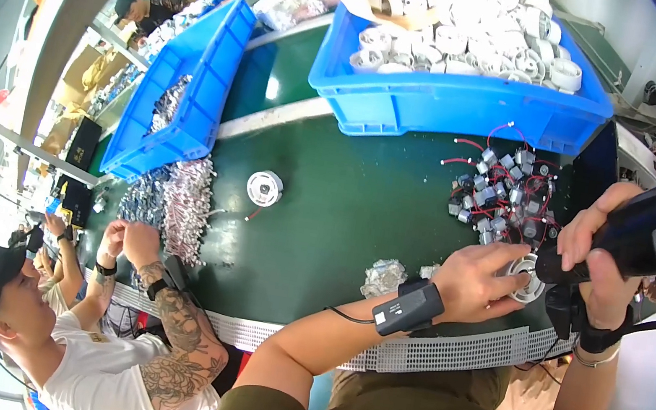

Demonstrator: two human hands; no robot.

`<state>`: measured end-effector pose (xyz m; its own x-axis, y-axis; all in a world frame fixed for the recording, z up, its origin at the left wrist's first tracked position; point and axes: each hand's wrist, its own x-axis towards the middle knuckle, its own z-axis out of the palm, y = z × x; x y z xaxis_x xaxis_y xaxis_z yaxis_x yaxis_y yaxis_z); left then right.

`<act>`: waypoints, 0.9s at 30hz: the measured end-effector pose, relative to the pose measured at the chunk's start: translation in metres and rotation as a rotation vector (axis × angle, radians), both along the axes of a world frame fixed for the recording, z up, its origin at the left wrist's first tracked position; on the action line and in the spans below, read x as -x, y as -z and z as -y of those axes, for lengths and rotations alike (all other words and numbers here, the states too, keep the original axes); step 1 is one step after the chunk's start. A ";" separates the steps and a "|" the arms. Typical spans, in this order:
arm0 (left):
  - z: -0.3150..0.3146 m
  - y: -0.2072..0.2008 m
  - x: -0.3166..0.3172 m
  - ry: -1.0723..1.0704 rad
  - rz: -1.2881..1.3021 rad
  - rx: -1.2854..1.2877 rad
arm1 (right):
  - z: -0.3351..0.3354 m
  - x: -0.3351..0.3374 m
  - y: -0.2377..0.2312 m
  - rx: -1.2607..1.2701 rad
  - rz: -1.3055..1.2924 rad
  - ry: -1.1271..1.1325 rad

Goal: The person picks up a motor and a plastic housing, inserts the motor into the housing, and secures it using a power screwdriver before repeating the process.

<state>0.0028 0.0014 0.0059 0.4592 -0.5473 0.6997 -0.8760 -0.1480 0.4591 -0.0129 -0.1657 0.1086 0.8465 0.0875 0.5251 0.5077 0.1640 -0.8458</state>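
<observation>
My left hand (473, 286) grips a white round plastic housing (533, 288) near the table's front edge, its fingers spread over the rim. In my right hand (595, 232) is a black power screwdriver (654, 222), tilted, with its narrow front end over the housing. Whether its tip touches the housing is hidden. Just beyond my hands lies a pile of small metal motors (508, 190) with red wires. A crumpled clear plastic bag (383, 278) sits to the left of my left hand.
Behind the motors stands a blue bin (444, 108) heaped with white housings. Another blue bin (229, 46) leans at the left beside bundled wires (186, 209). One white housing (264, 188) with a red wire lies mid-table. A co-worker (112, 342) sits at the left, hands near the wires.
</observation>
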 end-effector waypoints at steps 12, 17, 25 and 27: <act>-0.032 -0.035 0.002 -0.247 0.153 0.094 | 0.018 0.004 -0.037 -0.082 0.138 0.160; -0.152 -0.036 -0.039 -0.849 0.025 -0.327 | 0.027 -0.007 -0.028 0.065 0.068 0.295; -0.248 -0.037 -0.042 -1.120 0.222 -0.779 | 0.022 -0.033 -0.025 0.287 0.128 0.414; -0.234 -0.041 -0.049 -0.968 0.008 -0.295 | 0.003 -0.042 -0.026 0.068 -0.024 0.495</act>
<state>0.0517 0.2358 0.0466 0.7933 -0.0938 0.6015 -0.3224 -0.9028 0.2844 0.0291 -0.1686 0.1343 0.8071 -0.2941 0.5120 0.4908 -0.1479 -0.8586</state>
